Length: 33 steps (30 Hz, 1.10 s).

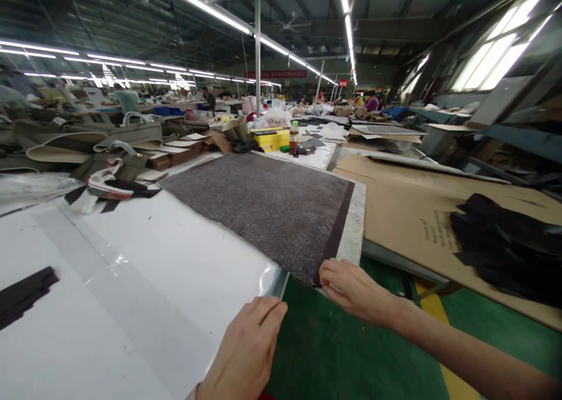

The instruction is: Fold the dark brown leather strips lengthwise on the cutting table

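Observation:
A large dark grey-brown speckled sheet (259,198) lies across the table, with a smooth dark strip (340,230) along its right side. At the near end of that strip, my right hand (346,286) is closed, its fingertips pinching the strip at the sheet's corner. My left hand (248,344) is at the near edge of the white tabletop (132,283), back upward, fingers bent together; anything beneath them is hidden. A pale board (356,212) shows under the sheet's right side.
Dark strips (26,294) lie at left, near a roll of tape (109,183) and stacked olive bags (88,139). Behind the sheet stand a yellow box (272,139) and a bottle (294,137). To the right, cardboard (404,195) carries black pieces (504,242); green floor (351,347) separates the tables.

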Available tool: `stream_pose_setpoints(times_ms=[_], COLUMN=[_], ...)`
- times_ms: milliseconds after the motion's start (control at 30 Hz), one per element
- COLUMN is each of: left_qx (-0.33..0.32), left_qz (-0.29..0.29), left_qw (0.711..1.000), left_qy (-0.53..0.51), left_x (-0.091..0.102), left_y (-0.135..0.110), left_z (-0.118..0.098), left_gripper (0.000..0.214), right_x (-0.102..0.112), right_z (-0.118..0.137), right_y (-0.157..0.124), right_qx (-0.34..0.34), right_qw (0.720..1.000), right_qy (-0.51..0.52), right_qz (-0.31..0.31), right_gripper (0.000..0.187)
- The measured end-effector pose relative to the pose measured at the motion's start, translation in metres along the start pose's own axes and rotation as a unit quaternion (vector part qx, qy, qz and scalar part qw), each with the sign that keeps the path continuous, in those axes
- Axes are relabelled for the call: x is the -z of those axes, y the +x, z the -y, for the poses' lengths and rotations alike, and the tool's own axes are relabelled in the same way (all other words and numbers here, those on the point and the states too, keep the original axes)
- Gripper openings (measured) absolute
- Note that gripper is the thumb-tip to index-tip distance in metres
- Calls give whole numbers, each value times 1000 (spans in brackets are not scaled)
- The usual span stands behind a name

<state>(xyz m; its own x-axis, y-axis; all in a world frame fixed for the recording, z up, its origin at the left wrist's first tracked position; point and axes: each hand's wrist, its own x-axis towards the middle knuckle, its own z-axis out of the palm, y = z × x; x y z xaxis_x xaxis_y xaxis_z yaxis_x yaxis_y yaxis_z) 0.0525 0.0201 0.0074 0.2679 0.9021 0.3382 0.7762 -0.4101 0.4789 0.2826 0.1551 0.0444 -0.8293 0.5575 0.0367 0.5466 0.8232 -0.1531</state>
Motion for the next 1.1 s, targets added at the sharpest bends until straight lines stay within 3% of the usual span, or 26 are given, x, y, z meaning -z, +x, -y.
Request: stream_pose_setpoints(times_ms=[233, 433, 800, 1100], left_qx=[-75, -147, -157, -168], left_qz=[78, 109, 101, 88], left_qw=[989, 971, 962, 959], left_qy=[98, 155, 200, 211], left_x=[-27, -38, -50, -53], left_y=[39, 59, 53, 50], left_z=[-20, -26, -18, -15], left_gripper=[52, 36, 22, 19], right_x=[3, 3, 8, 9], right_z=[-13, -27, -41, -39], right_y=[8, 16, 32, 35], right_qx=[8, 18, 23, 11], right_qw=[996, 986, 967, 974], right_qy=[91, 162, 223, 176], right_qz=[12, 39, 120, 140], right_gripper=[16, 16, 16, 11])
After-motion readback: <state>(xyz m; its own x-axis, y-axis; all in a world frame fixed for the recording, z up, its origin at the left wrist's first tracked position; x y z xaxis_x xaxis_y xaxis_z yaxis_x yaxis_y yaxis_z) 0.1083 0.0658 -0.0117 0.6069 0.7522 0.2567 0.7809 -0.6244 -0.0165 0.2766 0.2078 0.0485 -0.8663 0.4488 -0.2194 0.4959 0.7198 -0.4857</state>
